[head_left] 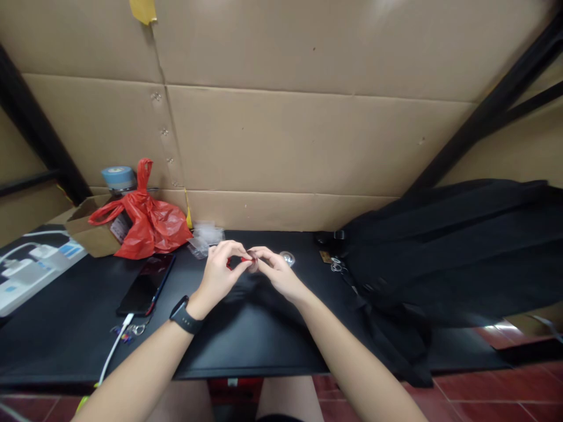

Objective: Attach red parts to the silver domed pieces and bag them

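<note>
Near the middle of the black table (264, 346), my left hand (223, 268) and my right hand (278, 273) meet at their fingertips. Between them is a small reddish, round, partly see-through item (252, 261), pinched from both sides. A bit of bright red shows at my left fingertips; its shape is too small to make out. Just behind my right hand lies a small clear, shiny round piece (287, 258). Clear plastic bags (206, 237) lie behind my left hand. A black watch (186, 315) is on my left wrist.
At the left stand a red plastic bag (153, 225), a cardboard box (94, 234) and a blue-lidded container (118, 177). A phone (146, 285) with a white cable and a power strip (39, 272) lie nearby. A large black bag (457, 252) covers the right side.
</note>
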{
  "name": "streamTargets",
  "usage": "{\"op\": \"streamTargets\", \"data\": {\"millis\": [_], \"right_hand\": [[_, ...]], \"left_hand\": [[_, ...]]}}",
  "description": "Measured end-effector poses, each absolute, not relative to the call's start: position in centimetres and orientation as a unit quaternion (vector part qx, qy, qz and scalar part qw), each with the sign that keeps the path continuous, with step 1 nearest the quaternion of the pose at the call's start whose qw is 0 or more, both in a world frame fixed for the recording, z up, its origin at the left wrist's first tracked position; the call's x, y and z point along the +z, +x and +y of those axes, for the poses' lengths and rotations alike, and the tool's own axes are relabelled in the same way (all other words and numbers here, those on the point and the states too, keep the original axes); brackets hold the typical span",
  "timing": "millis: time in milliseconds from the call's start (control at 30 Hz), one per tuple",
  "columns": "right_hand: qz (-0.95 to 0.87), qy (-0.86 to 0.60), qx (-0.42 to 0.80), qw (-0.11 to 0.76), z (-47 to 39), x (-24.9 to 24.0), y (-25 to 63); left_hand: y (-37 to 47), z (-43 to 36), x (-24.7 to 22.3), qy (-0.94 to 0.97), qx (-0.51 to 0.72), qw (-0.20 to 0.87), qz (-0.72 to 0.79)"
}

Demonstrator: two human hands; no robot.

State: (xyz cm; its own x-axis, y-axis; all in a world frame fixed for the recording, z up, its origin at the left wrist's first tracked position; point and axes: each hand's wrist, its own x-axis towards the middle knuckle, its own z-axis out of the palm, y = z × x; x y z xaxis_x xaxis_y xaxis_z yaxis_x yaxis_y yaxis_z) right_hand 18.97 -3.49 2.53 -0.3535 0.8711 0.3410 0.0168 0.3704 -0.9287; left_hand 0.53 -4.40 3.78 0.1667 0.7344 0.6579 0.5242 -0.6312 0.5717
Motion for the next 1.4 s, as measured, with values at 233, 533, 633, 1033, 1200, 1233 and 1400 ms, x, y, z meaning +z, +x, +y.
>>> {"op": "streamTargets", "data": {"millis": [233, 533, 633, 1033, 1200, 1233, 1400], "right_hand": [[-0.700, -0.334, 0.477, 0.413, -3.5, 2.8, 19.5], [-0.734, -0.342, 0.395, 0.433, -3.4, 2.5, 19.6], [-0.749, -0.347, 0.366, 0.430, -3.5, 2.6, 19.7], [-0.816, -0.402, 0.169, 0.380, -3.4, 3.3, 20.7], [-0.840, -0.437, 0.130, 0.292, -2.5, 1.9, 21.4], [-0.841, -0.445, 0.126, 0.280, -2.3, 1.6, 21.6], [-0.835, -0.471, 0.124, 0.257, -1.3, 1.1, 22.8]], "left_hand": [[0.5, -4.2, 3.8, 0.766, 0.481, 0.116, 0.410], [0.4, -4.9, 4.5, 0.797, 0.439, 0.149, 0.387], [0.3, -4.7, 4.2, 0.808, 0.406, 0.155, 0.398], [-2.4, -3.0, 4.0, 0.848, 0.269, 0.131, 0.436], [-5.3, -1.8, 4.1, 0.838, 0.219, 0.087, 0.493], [-5.7, -1.5, 4.1, 0.831, 0.213, 0.073, 0.509], [-6.2, -0.9, 3.3, 0.831, 0.177, 0.029, 0.527]]}}
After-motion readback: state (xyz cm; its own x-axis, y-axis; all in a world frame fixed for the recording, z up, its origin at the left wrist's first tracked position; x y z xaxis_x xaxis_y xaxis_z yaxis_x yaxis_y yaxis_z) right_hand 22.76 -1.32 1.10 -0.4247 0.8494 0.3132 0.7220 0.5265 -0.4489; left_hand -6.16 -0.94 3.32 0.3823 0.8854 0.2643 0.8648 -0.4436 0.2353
